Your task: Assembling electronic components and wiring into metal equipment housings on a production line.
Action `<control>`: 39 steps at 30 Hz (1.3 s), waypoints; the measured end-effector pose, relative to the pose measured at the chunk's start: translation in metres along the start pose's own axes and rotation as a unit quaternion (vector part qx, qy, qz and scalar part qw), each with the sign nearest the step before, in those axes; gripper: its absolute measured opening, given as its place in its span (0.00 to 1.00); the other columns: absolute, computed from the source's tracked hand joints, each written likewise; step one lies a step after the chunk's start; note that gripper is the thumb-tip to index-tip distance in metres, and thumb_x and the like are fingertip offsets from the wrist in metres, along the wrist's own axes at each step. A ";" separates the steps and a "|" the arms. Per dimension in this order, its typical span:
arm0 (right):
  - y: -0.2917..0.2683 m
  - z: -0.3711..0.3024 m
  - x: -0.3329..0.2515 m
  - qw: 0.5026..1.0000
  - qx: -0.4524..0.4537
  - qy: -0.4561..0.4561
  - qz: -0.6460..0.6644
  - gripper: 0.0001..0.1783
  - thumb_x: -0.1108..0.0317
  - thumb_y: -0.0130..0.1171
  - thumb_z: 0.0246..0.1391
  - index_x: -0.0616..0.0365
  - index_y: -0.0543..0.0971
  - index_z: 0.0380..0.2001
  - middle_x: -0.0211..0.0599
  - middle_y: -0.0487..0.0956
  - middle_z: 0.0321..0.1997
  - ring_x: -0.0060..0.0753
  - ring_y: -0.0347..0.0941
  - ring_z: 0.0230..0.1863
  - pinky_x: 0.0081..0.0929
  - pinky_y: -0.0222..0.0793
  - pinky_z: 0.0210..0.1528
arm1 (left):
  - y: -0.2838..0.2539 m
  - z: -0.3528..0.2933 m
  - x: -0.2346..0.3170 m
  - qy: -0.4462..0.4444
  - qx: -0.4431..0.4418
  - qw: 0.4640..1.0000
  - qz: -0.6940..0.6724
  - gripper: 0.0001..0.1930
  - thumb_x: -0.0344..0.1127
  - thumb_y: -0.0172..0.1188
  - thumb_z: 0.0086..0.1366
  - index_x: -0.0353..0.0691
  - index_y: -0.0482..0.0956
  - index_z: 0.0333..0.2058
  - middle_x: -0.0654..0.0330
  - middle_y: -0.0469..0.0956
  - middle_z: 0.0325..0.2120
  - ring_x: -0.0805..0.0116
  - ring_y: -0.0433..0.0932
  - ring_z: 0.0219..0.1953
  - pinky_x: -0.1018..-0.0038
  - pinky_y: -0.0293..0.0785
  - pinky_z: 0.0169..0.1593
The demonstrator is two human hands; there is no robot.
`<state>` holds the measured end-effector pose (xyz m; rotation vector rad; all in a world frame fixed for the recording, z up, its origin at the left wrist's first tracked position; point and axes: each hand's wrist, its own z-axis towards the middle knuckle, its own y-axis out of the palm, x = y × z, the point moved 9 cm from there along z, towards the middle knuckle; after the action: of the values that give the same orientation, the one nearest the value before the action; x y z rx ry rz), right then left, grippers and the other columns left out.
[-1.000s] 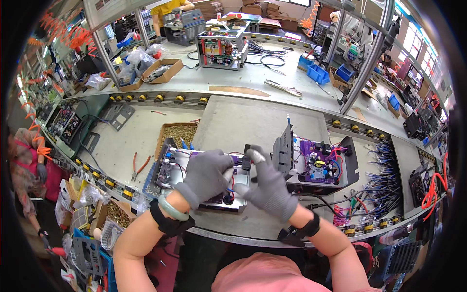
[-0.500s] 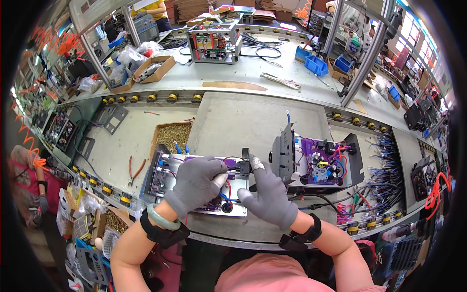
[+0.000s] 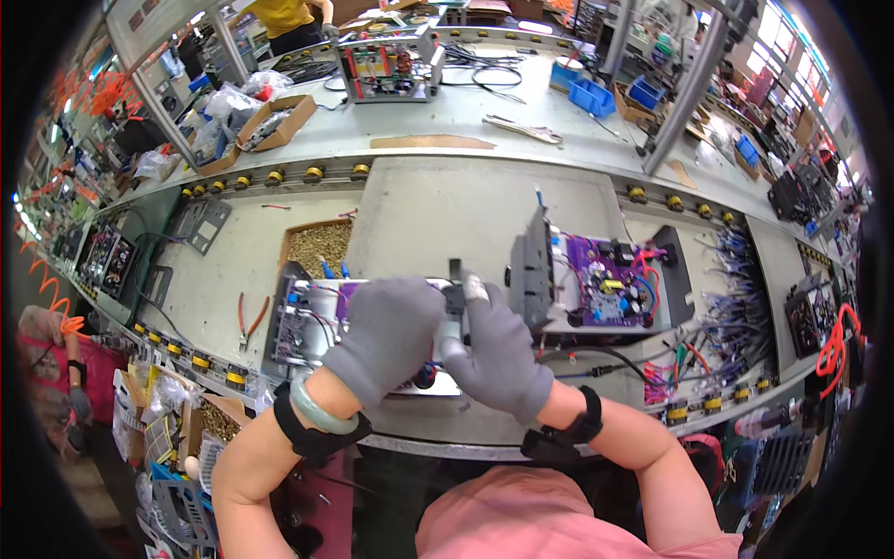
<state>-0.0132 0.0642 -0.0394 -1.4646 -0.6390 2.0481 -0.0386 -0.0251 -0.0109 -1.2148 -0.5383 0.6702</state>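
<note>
- One opened unit (image 3: 305,321), with purple circuit boards, lies directly before the person, under the two gloved hands; its long axis runs left to right, and its dark end panel faces left.
- One small black part (image 3: 454,296) stands at the right end of the opened unit; two blue-tipped wires (image 3: 334,268) rise at its far edge.
- The left hand (image 3: 395,331) is over the middle of the opened unit, its fingers curled inward; the fingertips are hidden, so I cannot tell what they pinch.
- The right hand (image 3: 494,349) is at the right end of the opened unit, thumb and straight forefinger spread apart; the forefinger is at the black part, but I cannot tell if it presses.
- One second unit (image 3: 610,293) sits to the right of the opened unit, also lengthwise left to right, its dark upright panel at the left.
- One pair of pliers (image 3: 251,324) lies left of the opened unit, handles pointing away from the person.
- One carton (image 3: 283,253) of small brass-coloured pieces is just behind the opened unit's left part.
</note>
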 end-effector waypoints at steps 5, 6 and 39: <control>-0.007 -0.043 0.037 0.935 -0.201 0.095 0.277 0.29 0.50 0.53 0.61 0.65 0.70 0.54 0.55 0.78 0.43 0.57 0.77 0.43 0.44 0.73 0.46 | -0.013 -0.025 -0.012 -0.070 0.096 0.982 -0.146 0.04 0.26 0.60 0.57 0.36 0.79 0.32 0.54 0.78 0.28 0.55 0.79 0.32 0.66 0.76 0.38; -0.011 -0.071 0.059 0.880 -0.256 0.190 0.351 0.26 0.51 0.52 0.62 0.63 0.73 0.53 0.54 0.79 0.44 0.54 0.78 0.43 0.42 0.73 0.46 | -0.018 -0.034 -0.015 -0.083 0.122 0.965 -0.215 0.07 0.26 0.60 0.58 0.36 0.80 0.36 0.54 0.79 0.31 0.58 0.80 0.35 0.67 0.75 0.41; -0.276 -0.088 0.182 0.981 0.039 -0.064 -0.178 0.14 0.60 0.64 0.50 0.50 0.82 0.40 0.33 0.82 0.33 0.45 0.79 0.32 0.40 0.74 0.34 | 0.014 0.164 0.260 0.161 0.094 0.955 -0.230 0.07 0.35 0.60 0.62 0.44 0.80 0.38 0.54 0.78 0.23 0.52 0.79 0.26 0.61 0.73 0.28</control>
<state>0.0638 0.3963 -0.0123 -1.0907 -0.7987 1.8714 0.0251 0.2742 0.0257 -0.9467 -0.4485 0.1164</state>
